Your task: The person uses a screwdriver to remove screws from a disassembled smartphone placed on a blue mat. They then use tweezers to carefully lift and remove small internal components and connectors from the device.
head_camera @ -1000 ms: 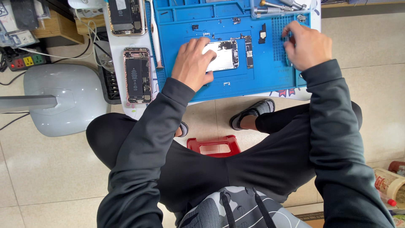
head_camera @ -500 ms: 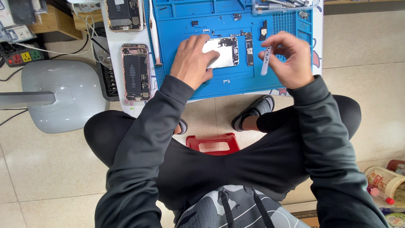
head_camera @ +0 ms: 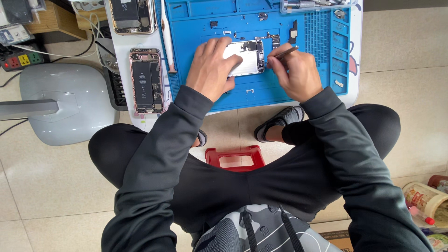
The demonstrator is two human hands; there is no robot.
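phone housing (head_camera: pixel 246 57), opened and silver, lies mid-mat on the blue repair mat (head_camera: pixel 210 28), well in from its edges. left hand (head_camera: pixel 212 70) presses it flat, fingers spread over its left half. right hand (head_camera: pixel 294 70) pinches thin tweezers (head_camera: pixel 281 52) at the housing's right edge. the step looks like picking at a small part; the next move calls for a steady tip and firm hold-down.

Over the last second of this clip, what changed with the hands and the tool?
The right hand came back from the mat's right-hand compartments to the opened phone, now holding a thin tool with its tip at the phone's right edge. The left hand stayed pressed on the phone; blue mat and both spare phones unmoved.
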